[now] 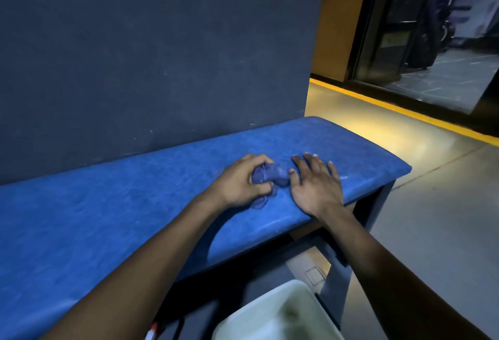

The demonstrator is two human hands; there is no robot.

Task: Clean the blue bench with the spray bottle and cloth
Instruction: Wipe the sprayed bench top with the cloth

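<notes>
The blue padded bench (108,210) runs from the lower left to the right against a dark wall. My left hand (240,181) is closed around a bunched blue-purple cloth (275,175) that rests on the bench top near its right end. My right hand (316,184) lies flat on the seat just to the right of the cloth, fingers spread, its thumb tip touching the cloth's edge. No spray bottle is in view.
A pale plastic bin (278,315) stands on the floor below the bench's front edge. The dark wall (162,56) backs the bench. To the right lies a grey floor with a yellow stripe (405,113) and a glass door (432,29) beyond.
</notes>
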